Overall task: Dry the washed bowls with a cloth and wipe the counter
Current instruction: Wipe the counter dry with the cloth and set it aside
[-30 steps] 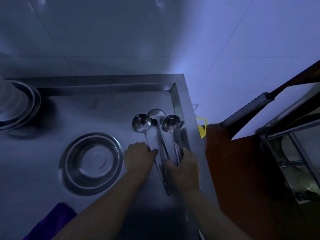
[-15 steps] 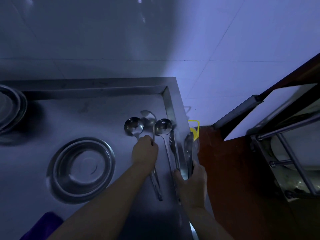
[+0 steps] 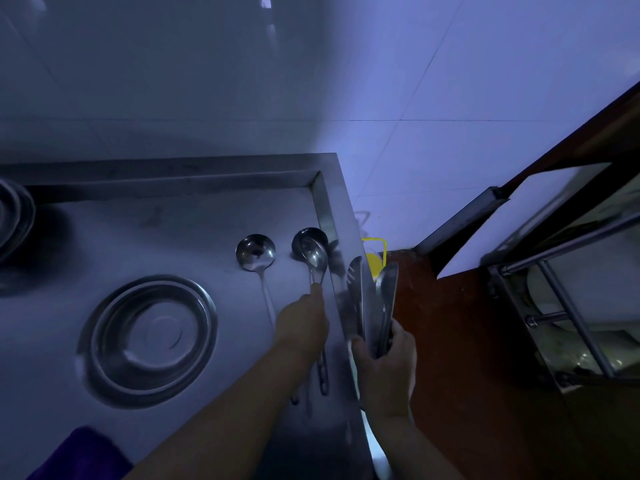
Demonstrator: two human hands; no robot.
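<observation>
On counter (image 3: 173,237): empty steel bowl (image 3: 149,341); stacked bowls (image 3: 14,216) far left.

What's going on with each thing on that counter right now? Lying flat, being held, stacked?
Steel bowl: upright on the counter, empty.
Ladle: lying flat, untouched.
Second ladle: lying flat, partly under a spoon.
Spoon: gripped by the left hand.
Slotted spatula and utensils: bunched in the right hand.
Purple cloth: lying at the counter's near edge.
Stacked bowls: nested, far left.

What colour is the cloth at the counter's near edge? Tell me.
Purple; the cloth shows in the head view's bottom-left corner.
</observation>
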